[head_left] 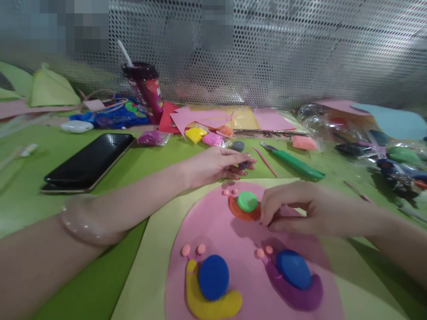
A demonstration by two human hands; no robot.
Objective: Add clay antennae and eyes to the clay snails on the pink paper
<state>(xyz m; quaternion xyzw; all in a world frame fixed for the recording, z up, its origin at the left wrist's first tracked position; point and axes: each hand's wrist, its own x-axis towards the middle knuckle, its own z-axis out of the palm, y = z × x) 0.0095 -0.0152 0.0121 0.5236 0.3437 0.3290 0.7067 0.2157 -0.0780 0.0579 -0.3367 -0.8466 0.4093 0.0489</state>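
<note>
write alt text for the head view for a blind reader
A person's right hand is at an orange snail figure on pink paper, with a yellow snail and a purple snail nearer the camera; the left hand holds a small dark lump. A phone, lidded cup and green cutter are nearby.

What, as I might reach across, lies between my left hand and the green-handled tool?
In the head view, a thin pink stick lies between your left hand and the green-handled tool.

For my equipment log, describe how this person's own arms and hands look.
No sleeves show. A clear, rounded bangle with pale specks circles the left forearm. The left hand and right hand wear no gloves; some nails look dark, perhaps polished.
</note>
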